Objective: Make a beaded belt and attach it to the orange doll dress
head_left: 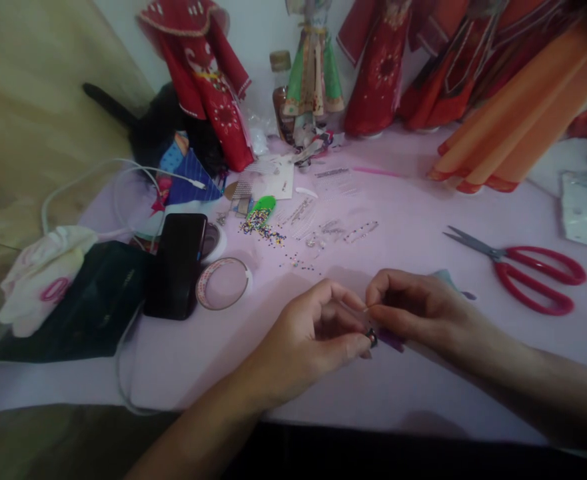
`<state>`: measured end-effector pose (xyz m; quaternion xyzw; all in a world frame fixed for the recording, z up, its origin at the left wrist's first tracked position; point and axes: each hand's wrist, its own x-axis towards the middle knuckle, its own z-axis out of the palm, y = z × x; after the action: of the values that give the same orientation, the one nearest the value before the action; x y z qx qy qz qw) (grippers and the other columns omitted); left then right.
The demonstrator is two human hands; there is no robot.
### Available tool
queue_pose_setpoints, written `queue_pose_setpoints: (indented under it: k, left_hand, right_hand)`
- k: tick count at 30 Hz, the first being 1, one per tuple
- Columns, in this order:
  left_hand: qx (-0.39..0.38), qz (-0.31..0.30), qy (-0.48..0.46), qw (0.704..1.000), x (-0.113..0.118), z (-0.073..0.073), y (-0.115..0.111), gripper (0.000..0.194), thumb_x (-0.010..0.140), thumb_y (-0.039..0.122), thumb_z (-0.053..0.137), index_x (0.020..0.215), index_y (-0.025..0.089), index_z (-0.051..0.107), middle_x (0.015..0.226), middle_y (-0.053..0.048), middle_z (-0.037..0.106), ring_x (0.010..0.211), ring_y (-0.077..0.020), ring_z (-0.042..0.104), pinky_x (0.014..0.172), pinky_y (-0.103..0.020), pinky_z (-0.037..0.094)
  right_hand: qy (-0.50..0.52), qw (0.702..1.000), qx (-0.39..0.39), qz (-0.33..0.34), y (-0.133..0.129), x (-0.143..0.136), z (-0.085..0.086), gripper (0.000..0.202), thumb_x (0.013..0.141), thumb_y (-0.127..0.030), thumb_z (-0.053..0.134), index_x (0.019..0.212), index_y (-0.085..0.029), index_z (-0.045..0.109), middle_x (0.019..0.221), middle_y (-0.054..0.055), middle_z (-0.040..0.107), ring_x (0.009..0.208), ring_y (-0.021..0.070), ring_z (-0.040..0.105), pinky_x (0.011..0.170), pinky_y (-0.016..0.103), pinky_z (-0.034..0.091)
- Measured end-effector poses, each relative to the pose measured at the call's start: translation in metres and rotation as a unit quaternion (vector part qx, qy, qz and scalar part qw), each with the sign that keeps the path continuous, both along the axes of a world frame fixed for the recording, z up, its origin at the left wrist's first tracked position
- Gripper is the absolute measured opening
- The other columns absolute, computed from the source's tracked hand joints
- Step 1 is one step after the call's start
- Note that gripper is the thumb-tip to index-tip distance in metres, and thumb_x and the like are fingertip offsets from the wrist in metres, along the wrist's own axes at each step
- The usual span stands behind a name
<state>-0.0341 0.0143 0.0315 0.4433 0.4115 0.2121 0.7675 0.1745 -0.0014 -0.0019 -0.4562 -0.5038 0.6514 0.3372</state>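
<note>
My left hand (318, 330) is closed, its thumb and fingers pinching a small dark, shiny ornament (372, 337) whose kind is too small to tell. My right hand (420, 303) meets it at the fingertips, thumb and forefinger pressed together on something tiny that I cannot make out. Just under the right fingers is a purple piece (391, 341), partly hidden. Beyond the hands lie scattered coloured beads (262, 228), some in a green scoop (266, 208), and a thin beaded strand (362, 231).
Red-handled scissors (538, 267) lie to the right. At left are a roll of tape (224, 284), a black phone (177, 265), a white cable (123, 163) and a dark green pouch (98, 307). Dressed figures, one in a red robe (218, 100), line the back beside a bottle (282, 97).
</note>
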Motion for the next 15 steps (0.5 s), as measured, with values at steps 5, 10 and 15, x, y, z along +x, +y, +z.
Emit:
queue_pose_setpoints:
  k: [5,10,15]
  left_hand:
    - [-0.006,-0.005,-0.002,1.0,0.0,-0.001,0.0,0.024,0.083,0.015,0.076,0.1,0.017,0.059,0.082,0.002,0.07,0.08,-0.0106,0.068,0.075,-0.024,0.05]
    - [0.008,-0.001,0.005,1.0,0.0,-0.003,-0.002,0.026,0.084,0.016,0.074,0.105,0.018,0.059,0.083,0.001,0.07,0.08,-0.012,0.069,0.075,-0.026,0.05]
    - [0.01,-0.001,0.003,1.0,-0.001,-0.005,-0.001,0.03,0.085,0.018,0.074,0.111,0.019,0.059,0.084,0.001,0.069,0.08,-0.0135,0.07,0.078,-0.029,0.053]
  right_hand:
    - [0.006,1.0,-0.014,0.006,0.002,0.0,0.004,0.019,0.091,-0.032,0.073,0.084,-0.019,0.062,0.066,-0.002,0.056,0.056,0.0088,0.046,0.051,0.023,0.034]
    - [0.04,0.998,-0.054,0.01,0.002,0.001,0.002,0.025,0.092,-0.039,0.073,0.084,-0.018,0.06,0.065,-0.002,0.055,0.054,0.0086,0.047,0.051,0.023,0.037]
    - [0.087,0.992,-0.094,-0.003,0.002,0.005,-0.007,0.022,0.092,-0.036,0.076,0.087,-0.019,0.062,0.066,-0.003,0.055,0.056,0.0088,0.05,0.052,0.022,0.041]
